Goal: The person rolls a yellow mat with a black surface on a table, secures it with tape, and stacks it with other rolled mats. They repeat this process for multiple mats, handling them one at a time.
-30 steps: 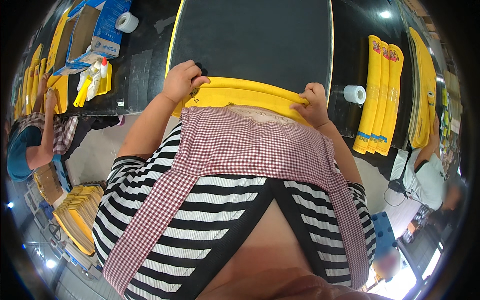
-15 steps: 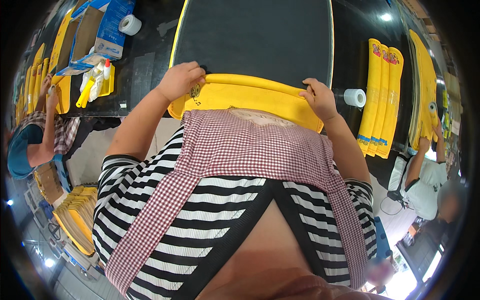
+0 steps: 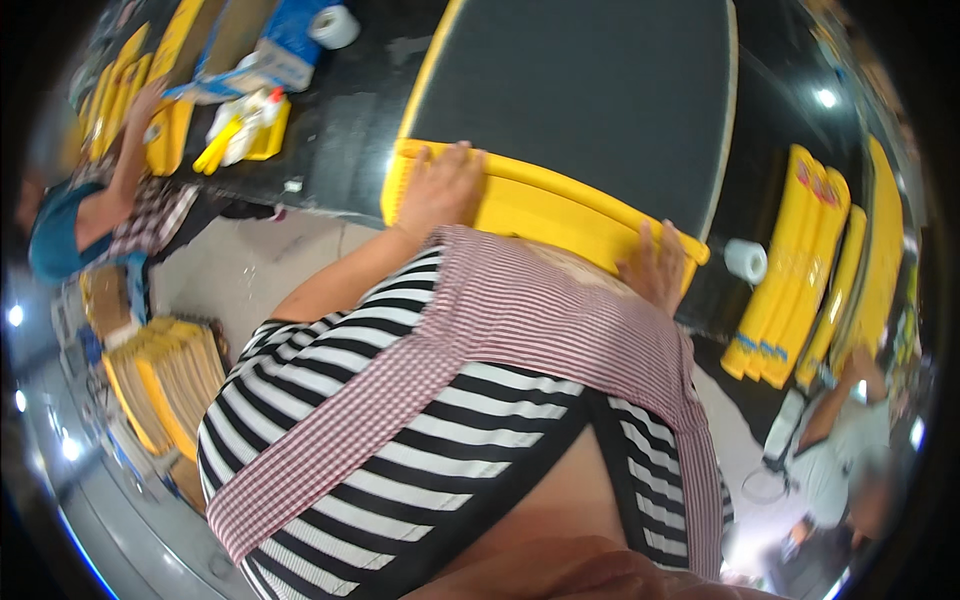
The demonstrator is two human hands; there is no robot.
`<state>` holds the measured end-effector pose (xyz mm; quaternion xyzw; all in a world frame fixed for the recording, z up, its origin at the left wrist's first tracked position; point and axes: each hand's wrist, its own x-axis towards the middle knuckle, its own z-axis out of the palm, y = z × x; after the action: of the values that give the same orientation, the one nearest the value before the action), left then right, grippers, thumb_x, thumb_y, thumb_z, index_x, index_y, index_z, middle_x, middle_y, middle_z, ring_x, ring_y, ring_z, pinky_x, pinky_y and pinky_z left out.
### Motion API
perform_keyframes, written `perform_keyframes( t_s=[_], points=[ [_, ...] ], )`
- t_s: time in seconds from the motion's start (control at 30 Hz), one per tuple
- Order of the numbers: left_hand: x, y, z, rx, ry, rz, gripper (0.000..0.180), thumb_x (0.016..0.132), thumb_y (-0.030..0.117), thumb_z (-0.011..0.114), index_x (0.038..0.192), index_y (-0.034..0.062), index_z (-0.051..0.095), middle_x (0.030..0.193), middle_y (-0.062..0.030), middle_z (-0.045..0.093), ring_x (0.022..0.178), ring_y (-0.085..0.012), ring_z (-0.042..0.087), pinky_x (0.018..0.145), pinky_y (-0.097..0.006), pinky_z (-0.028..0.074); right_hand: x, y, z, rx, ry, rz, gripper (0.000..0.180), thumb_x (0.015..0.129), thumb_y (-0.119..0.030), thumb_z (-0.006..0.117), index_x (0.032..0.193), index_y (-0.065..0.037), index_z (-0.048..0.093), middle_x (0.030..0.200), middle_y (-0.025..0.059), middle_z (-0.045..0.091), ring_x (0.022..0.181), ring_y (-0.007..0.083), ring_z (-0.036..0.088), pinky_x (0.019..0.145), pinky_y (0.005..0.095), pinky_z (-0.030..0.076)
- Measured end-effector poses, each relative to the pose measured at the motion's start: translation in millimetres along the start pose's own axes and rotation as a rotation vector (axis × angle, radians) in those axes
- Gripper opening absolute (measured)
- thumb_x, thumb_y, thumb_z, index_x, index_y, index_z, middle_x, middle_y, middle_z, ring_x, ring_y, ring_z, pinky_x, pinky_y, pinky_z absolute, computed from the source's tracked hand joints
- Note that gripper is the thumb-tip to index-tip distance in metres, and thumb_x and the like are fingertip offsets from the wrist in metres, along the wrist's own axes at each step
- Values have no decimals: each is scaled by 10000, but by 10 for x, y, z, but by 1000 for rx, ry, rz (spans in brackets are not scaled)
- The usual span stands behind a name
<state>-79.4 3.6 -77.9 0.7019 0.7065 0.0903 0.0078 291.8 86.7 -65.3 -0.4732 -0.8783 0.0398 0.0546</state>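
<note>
So, one dark-backed yellow mat under and ahead of the fingers, left hand and right hand laid nearly straight on its rolled edge, gripping nothing; seems light, bendy, springy, best held by roll ends; beyond right fingers, one white tape roll, three bundled yellow rolls.

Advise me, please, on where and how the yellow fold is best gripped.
I'd take the yellow fold near both ends, from the wearer's side, reaching over its far ridge: it lies crosswise, long and narrow, with the left hand and right hand near its ends.
</note>
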Motion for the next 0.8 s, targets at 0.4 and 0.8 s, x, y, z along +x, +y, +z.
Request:
perform_keyframes(
  t_s=[0.4, 0.8],
  points=[
    [2034, -293, -125, -3, -47, -21, 719, 995, 648, 529, 1566, 212, 496, 1718, -128, 287, 1608, -321, 191, 1287, -585, 65, 2096, 726, 24, -105, 312, -63, 515, 1016, -347, 633, 1488, -152, 560, 1548, 191, 501, 1450, 368, 447, 1203, 492, 358],
    [1999, -137, -153, -137, 65, 146, 169, 913, 263, 741, 977, 124, 669, 995, -89, 681, 997, -306, 694, 888, -408, 559, 1365, 320, 341, 71, 201, -48, 897, 933, -495, 702, 1611, -29, 344, 1663, 207, 345, 1567, 367, 283, 1295, 525, 152]
  ],
)
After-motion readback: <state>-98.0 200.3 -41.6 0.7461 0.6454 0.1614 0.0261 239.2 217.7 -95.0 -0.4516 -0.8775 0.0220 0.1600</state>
